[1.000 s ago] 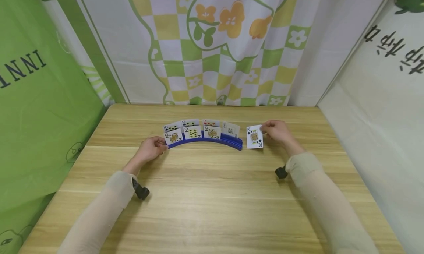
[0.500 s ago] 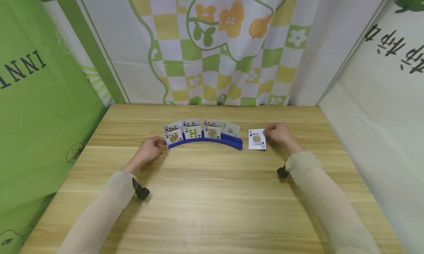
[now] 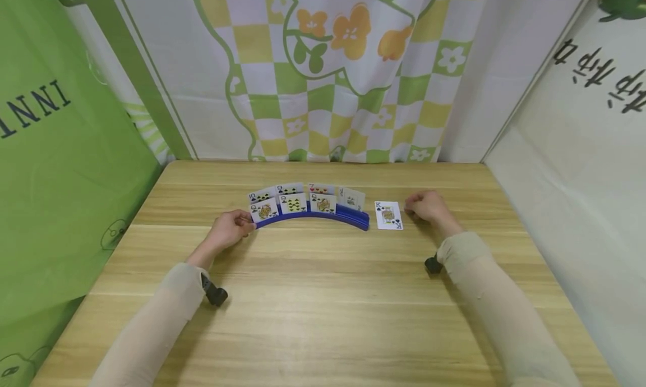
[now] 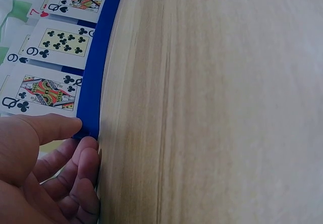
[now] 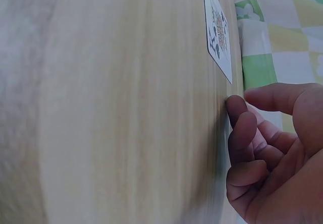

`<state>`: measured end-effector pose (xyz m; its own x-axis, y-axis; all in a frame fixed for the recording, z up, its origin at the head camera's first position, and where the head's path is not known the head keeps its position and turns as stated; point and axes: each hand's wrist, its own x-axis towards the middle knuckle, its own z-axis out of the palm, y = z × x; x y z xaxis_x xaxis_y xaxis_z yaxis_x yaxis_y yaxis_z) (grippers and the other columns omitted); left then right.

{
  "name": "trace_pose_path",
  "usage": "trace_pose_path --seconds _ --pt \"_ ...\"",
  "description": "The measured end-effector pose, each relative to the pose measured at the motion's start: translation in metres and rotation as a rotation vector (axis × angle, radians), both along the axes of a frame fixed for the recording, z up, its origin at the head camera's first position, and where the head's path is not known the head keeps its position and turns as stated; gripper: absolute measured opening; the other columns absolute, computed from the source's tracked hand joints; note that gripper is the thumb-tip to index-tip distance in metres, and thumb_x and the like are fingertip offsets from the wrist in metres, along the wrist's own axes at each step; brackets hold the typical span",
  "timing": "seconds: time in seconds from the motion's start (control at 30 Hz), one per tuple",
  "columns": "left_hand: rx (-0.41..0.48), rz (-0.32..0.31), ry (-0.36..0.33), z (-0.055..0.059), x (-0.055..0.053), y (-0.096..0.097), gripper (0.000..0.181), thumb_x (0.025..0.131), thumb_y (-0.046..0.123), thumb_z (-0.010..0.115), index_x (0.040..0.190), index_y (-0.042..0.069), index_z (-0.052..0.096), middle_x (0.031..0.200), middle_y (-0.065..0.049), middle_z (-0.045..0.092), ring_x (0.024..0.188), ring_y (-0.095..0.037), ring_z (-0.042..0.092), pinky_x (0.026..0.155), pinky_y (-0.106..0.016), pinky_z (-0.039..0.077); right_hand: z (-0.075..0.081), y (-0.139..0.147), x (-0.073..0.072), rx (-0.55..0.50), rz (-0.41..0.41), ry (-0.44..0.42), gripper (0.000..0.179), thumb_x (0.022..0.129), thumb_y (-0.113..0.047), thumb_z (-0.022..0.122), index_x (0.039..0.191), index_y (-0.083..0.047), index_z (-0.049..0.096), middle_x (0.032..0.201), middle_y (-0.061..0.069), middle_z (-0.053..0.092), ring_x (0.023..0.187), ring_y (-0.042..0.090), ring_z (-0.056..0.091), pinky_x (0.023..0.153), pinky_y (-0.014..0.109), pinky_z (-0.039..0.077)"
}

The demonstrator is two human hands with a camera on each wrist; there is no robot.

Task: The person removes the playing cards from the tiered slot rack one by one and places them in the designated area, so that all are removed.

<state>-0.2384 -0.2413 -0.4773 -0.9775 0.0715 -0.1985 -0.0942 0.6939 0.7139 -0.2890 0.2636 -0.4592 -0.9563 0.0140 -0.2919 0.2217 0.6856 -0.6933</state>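
Note:
In the head view a blue curved card holder (image 3: 354, 216) stands on the table with two rows of playing cards in it. My left hand (image 3: 230, 229) pinches the holder's left end; in the left wrist view the thumb (image 4: 60, 126) lies on that end, with the fingers beneath. Nearest to it is the queen of clubs (image 4: 46, 90), beside a clubs card (image 4: 63, 43). To the right of the holder, a black-suited king card (image 3: 388, 215) lies face up, flat on the wood. Just beyond its right edge is my right hand (image 3: 429, 206), fingers loosely curled and holding nothing.
The wooden table (image 3: 323, 297) ends at a patterned curtain (image 3: 343, 106) at the back. A green cloth (image 3: 60, 168) hangs on the left and a white one (image 3: 570, 168) on the right. A pale card (image 3: 351, 198) leans at the holder's right.
My right hand has lowered the king card from a tilted hold onto the table and let go of it, then drawn slightly away. The left hand stays on the holder's end.

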Motion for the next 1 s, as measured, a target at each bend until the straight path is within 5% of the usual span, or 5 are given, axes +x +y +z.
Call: trace_pose_path --seconds 0.4,1.0 --pt "0.005 -0.001 0.003 -0.002 -0.0003 -0.001 0.034 0.094 0.02 0.066 0.12 -0.002 0.061 0.109 -0.019 0.069 0.081 -0.019 0.065 0.068 -0.026 0.05 -0.0001 0.0016 0.0027 0.025 0.0 0.004 0.029 0.101 -0.022 0.055 0.119 -0.002 0.065 0.114 0.018 0.071 0.082 0.015 0.064 0.072 0.024 0.049" --pt "-0.022 -0.012 0.017 -0.0024 -0.0001 -0.001 0.035 0.095 0.02 0.065 0.122 -0.002 0.061 0.108 -0.02 0.07 0.077 -0.017 0.064 0.066 -0.026 0.048 0.0069 -0.0059 0.0075 -0.135 -0.026 0.018 0.036 0.102 -0.021 0.053 0.127 0.004 0.059 0.123 0.025 0.066 0.081 0.014 0.062 0.072 0.025 0.054"
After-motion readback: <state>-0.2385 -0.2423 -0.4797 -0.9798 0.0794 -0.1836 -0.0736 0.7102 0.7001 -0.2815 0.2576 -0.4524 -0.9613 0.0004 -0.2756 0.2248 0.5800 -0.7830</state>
